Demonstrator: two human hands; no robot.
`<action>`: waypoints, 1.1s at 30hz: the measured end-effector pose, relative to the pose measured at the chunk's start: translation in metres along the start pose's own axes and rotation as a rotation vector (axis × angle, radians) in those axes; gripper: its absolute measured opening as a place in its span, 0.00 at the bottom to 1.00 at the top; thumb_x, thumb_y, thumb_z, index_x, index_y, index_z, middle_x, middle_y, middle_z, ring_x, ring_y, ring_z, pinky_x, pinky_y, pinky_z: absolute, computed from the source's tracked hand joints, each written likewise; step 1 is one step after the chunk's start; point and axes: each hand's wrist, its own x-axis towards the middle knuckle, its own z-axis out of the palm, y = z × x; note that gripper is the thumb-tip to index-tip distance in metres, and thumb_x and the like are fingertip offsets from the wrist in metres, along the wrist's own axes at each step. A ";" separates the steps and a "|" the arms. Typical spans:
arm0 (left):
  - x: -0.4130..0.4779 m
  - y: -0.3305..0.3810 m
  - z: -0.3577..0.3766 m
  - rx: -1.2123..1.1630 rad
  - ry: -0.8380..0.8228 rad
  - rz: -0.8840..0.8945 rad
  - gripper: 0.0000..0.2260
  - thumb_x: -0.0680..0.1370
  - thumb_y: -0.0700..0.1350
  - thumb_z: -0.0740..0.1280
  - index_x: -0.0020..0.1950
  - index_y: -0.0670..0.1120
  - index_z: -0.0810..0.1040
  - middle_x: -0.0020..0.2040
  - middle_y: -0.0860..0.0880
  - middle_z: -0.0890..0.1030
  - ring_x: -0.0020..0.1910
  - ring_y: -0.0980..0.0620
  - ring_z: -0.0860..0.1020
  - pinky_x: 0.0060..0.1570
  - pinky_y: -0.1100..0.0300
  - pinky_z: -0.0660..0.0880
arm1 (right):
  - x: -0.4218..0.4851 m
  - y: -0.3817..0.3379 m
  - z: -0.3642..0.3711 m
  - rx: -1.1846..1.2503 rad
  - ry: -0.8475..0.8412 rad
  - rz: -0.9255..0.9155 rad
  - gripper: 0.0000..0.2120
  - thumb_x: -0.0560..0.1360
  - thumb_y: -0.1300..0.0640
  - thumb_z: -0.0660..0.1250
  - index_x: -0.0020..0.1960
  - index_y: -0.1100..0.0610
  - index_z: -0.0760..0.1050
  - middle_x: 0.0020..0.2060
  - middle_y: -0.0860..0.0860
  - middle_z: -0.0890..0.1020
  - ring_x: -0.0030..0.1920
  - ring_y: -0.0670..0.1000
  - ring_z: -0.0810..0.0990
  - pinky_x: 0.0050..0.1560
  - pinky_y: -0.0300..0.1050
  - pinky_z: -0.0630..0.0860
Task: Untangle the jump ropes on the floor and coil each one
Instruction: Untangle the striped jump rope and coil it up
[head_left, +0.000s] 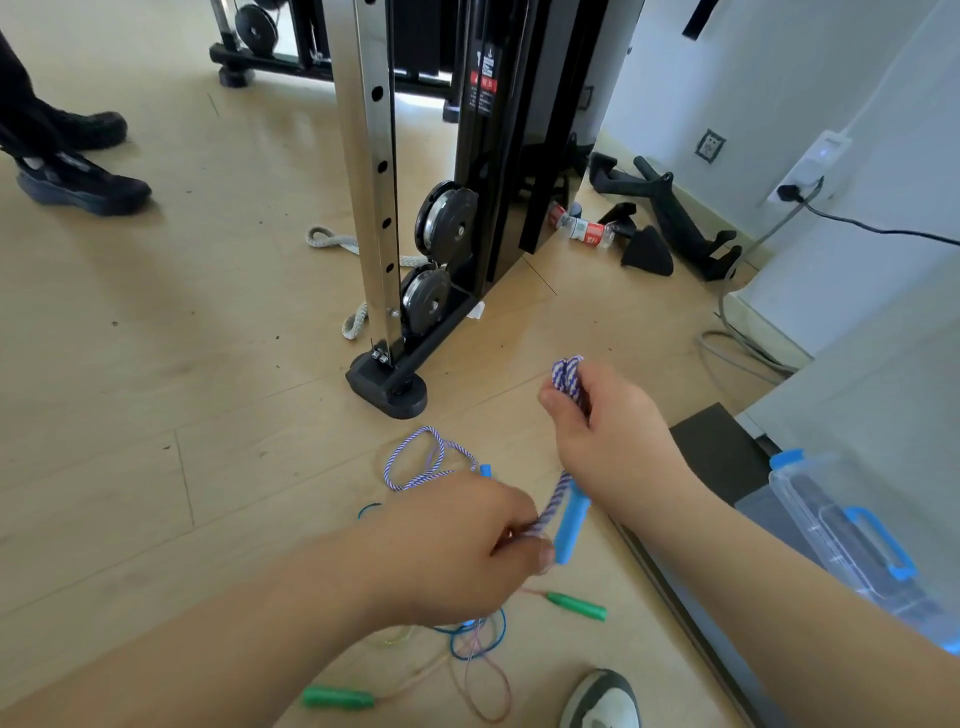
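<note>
Purple-and-white braided jump rope (567, 376): gathered coils clamped in the right hand (608, 431), fingers curled round them. The left hand (457, 545) pinches the strand beside the blue foam handle (571, 525). Slack loops lie on the wooden floor (156, 364), ten o'clock of the left hand.
Handling: feed even loops, lightly taut.
Obstructions: green-handled thin rope (576, 605) at six o'clock; black machine foot (387, 389) at twelve.

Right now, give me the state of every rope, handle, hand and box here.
striped rope: partly coiled, the rest looped on the floor
right hand: grips the coils
left hand: pinches the striped rope
blue handle: lifted, beside the left hand
green handles: lying on the floor
blue cord: loose on the floor, uncoiled
plastic box: lid on
</note>
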 end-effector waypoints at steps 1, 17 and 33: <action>-0.001 0.001 -0.006 -0.050 0.058 0.032 0.17 0.82 0.55 0.63 0.38 0.48 0.68 0.30 0.52 0.71 0.29 0.55 0.67 0.34 0.58 0.67 | 0.001 0.003 -0.003 -0.042 -0.012 -0.013 0.13 0.83 0.52 0.63 0.47 0.62 0.72 0.34 0.58 0.76 0.32 0.52 0.70 0.31 0.39 0.67; 0.018 -0.038 -0.021 -0.340 0.389 -0.144 0.16 0.85 0.52 0.59 0.44 0.46 0.78 0.33 0.45 0.76 0.26 0.57 0.68 0.29 0.64 0.68 | -0.016 -0.024 0.003 0.793 -0.404 0.147 0.11 0.83 0.59 0.65 0.50 0.65 0.81 0.46 0.59 0.87 0.39 0.53 0.80 0.44 0.46 0.78; 0.002 -0.020 -0.042 -0.270 0.470 0.124 0.06 0.80 0.48 0.71 0.43 0.53 0.79 0.34 0.52 0.79 0.29 0.60 0.71 0.31 0.67 0.69 | -0.013 -0.007 0.005 0.206 -0.282 -0.037 0.21 0.77 0.39 0.57 0.52 0.56 0.76 0.46 0.53 0.84 0.49 0.53 0.84 0.57 0.61 0.79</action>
